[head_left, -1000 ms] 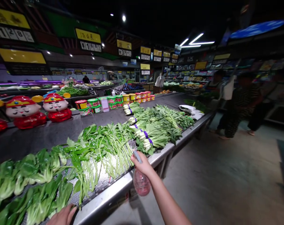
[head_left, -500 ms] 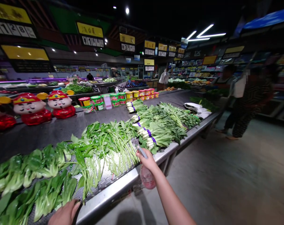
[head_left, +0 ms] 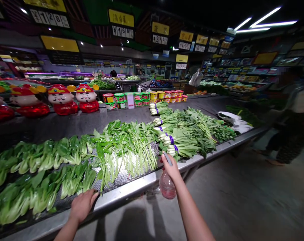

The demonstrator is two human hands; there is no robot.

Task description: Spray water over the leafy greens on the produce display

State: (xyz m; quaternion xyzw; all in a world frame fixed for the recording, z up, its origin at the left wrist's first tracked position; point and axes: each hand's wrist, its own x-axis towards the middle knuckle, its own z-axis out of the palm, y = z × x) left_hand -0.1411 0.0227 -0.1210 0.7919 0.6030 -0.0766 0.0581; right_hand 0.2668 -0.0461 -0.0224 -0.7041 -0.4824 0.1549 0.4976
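Note:
My right hand [head_left: 171,168] is wrapped round the neck of a clear spray bottle [head_left: 167,186] with pinkish liquid low in it. The bottle hangs upright just in front of the stand's metal edge [head_left: 134,187]. My left hand [head_left: 83,205] lies on that edge, palm down, with its fingers extended beside the bok choy [head_left: 76,177]; it holds nothing that I can see. Loose leafy stems [head_left: 128,147] spread over the perforated metal between the hands. Beyond the right hand lie bundled greens [head_left: 184,144] with white stalks and purple bands.
Red figurines [head_left: 86,97] and stacked tubs [head_left: 139,99] line the back of the stand. A white cloth or bag [head_left: 233,120] lies at its right end. Yellow price signs [head_left: 121,18] hang overhead. A person [head_left: 292,113] stands in the dim aisle at right.
My view has turned left and slightly down, so the scene sits further right. My left hand shows more fully, on the edge. The spray bottle remains in my right hand.

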